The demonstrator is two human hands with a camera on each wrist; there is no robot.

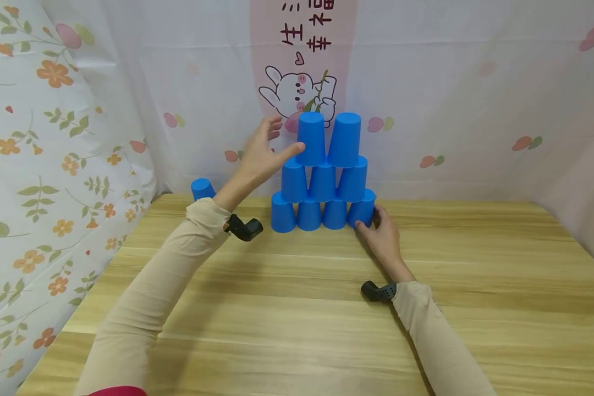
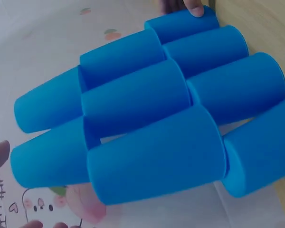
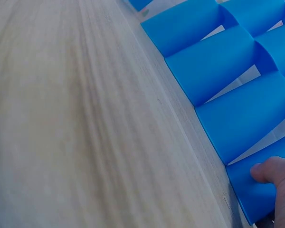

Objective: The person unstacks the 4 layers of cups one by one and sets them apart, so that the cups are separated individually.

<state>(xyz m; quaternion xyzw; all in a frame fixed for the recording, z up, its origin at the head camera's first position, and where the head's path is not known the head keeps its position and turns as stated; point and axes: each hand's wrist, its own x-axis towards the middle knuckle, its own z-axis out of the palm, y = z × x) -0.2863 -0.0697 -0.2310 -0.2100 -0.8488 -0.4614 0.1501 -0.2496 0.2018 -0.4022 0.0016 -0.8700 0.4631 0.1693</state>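
Right hand (image 1: 383, 231) is closest in, thumb and fingers pinching the bottom-right cup (image 1: 362, 209) at the end of the stack's (image 1: 322, 181) base row on the wooden table (image 1: 277, 308). Left hand (image 1: 264, 154) is holding nothing, thumb and fingers apart; the top-left cup (image 1: 312, 137) stands mouth-down, long axis upright, just right of its thumb, not quite touching. The loose cup (image 1: 202, 188) sits way off left of everything, so the left hand's nearer. Patterned cloth (image 1: 450, 99) hangs behind.
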